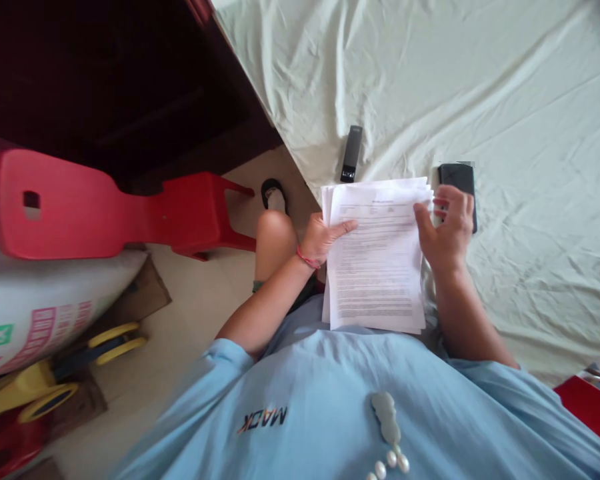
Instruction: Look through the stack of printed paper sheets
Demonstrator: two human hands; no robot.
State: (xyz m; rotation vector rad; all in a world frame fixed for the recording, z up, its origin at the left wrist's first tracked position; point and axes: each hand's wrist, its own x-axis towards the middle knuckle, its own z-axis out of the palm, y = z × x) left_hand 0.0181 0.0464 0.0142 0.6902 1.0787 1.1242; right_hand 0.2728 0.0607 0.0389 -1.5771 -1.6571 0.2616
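Note:
A stack of printed white papers (377,267) rests on my lap at the edge of a bed. My left hand (323,237) grips the stack's left edge, thumb lying on the top sheet. My right hand (445,230) pinches the upper right corner of the sheets, fingers curled around them. Just behind my right hand a black phone (461,179) lies on the sheet, partly hidden by my fingers. A slim black remote-like device (351,153) lies on the bed above the papers.
A pale green bedsheet (480,87) covers the bed on the right. A red plastic stool (100,207) lies tipped over on the left, near a dark wooden cabinet (105,73), a printed sack (40,307) and a yellow-wheeled toy (55,380).

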